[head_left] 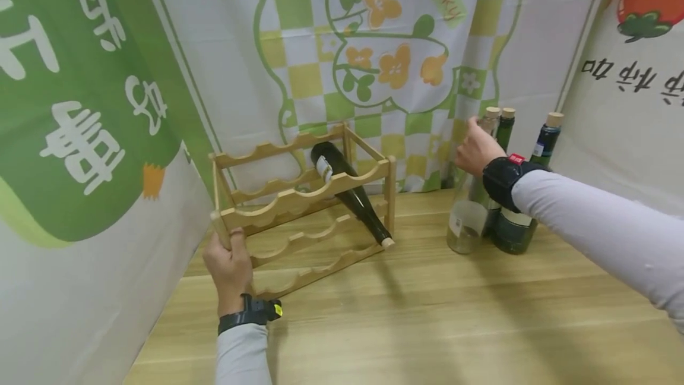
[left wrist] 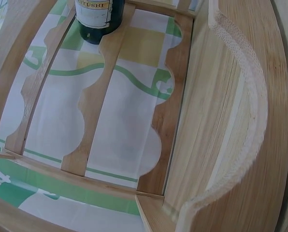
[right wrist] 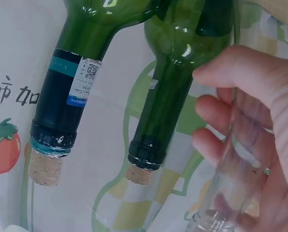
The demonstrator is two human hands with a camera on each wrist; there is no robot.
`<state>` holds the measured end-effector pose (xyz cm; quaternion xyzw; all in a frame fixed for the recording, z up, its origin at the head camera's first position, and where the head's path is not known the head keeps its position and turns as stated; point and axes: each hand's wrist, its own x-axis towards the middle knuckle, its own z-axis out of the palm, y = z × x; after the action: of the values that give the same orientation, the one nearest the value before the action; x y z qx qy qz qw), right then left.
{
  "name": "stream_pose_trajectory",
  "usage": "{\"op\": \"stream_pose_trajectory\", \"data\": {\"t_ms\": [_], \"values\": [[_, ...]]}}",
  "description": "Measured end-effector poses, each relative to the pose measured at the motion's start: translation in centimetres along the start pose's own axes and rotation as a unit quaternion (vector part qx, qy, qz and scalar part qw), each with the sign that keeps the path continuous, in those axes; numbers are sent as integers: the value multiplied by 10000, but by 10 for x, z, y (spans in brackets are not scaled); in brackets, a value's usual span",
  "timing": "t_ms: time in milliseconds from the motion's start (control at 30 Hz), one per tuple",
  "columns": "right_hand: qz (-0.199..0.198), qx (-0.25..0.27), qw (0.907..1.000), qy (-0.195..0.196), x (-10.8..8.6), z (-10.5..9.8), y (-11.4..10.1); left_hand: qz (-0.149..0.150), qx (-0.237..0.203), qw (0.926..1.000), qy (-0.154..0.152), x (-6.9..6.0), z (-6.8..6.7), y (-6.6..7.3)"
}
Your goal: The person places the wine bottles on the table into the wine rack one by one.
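In the head view my left hand (head_left: 230, 263) grips the near left corner post of a wooden bottle rack (head_left: 299, 199). One dark corked bottle (head_left: 350, 186) lies tilted in the rack's right side, its cork toward me; its base and label show in the left wrist view. My right hand (head_left: 478, 148) is curled round the neck of a clear glass bottle (head_left: 464, 224), which stands on the table. In the right wrist view the fingers (right wrist: 214, 108) wrap the clear neck (right wrist: 231, 179). Two green bottles (right wrist: 170, 92) (right wrist: 57, 106) stand close beside it.
The wooden table (head_left: 427, 308) reaches up to a patterned curtain (head_left: 304, 28) behind the rack and bottles. A green and white cloth (head_left: 107, 135) hangs at the left, and a pale cloth with a tomato print (head_left: 614, 123) at the right.
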<state>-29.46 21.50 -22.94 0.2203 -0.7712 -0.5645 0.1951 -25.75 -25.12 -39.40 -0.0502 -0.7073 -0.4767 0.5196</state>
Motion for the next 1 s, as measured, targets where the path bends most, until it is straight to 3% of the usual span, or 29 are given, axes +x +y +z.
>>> {"op": "stream_pose_trajectory", "data": {"t_ms": [100, 200, 333, 500, 700, 1000], "values": [[11, 253, 9994, -236, 0, 4, 3, 17, -27, 10000, -44, 1, 2, 3], [-10, 304, 9994, -138, -1, 9, 6, 51, -44, 10000, -51, 2, 3, 4], [-181, -61, 9990, 407, -2, 18, 10, 110, -28, 9999, -35, 3, 4, 3], [-320, -422, 9911, 1224, -3, 26, 12, 167, -15, 9998, -49, 2, 4, 1], [-274, -195, 9883, 1490, -7, 31, 13, 188, 14, 9998, -94, 1, 2, 1], [37, 579, 9836, 1709, -24, 32, 17, 134, -16, 9999, -49, 1, -1, -2]]}}
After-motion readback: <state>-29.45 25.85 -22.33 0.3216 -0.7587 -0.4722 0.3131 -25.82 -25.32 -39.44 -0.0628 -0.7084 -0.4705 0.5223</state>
